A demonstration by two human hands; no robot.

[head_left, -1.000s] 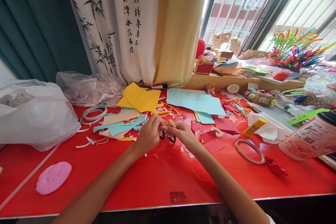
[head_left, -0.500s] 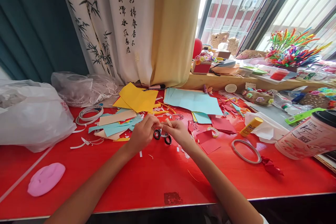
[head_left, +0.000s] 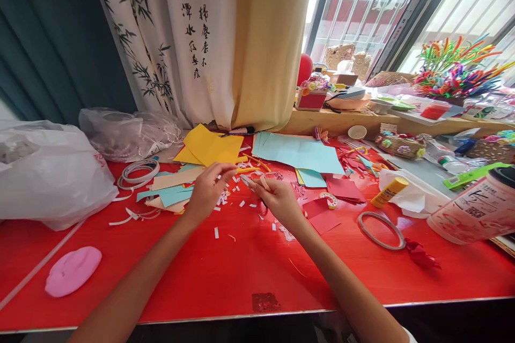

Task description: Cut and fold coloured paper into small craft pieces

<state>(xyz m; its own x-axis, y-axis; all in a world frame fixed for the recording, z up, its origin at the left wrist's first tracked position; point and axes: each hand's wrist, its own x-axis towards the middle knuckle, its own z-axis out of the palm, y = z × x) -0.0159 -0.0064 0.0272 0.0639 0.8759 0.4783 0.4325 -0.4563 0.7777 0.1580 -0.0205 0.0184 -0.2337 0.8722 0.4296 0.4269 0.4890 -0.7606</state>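
My right hand (head_left: 277, 201) is closed around a pair of scissors (head_left: 246, 180), whose silvery blades point up and to the left. A small curled strip of beige paper (head_left: 264, 183) sticks up from the same hand's fingers. Most of the scissor handle is hidden by the palm. To the left, my left hand (head_left: 210, 191) is held apart from the right one, its fingertips pinched together; whatever they hold is too small to make out. A yellow paper strip (head_left: 247, 170) lies just beyond those fingertips. Small white scraps (head_left: 242, 203) are scattered beneath my hands.
Yellow sheets (head_left: 213, 144), light blue sheets (head_left: 300, 151) and red paper (head_left: 322, 217) lie around the hands. Tape rolls (head_left: 139, 172), a glue stick (head_left: 389, 193), a ring (head_left: 380, 231), a large cup (head_left: 475, 206), a white bag (head_left: 52, 177) and pink clay (head_left: 73, 271) stand farther out.
My hands have moved apart, the left going left and up. The scissors, which lay between them with black handles toward me, are now in my right hand.
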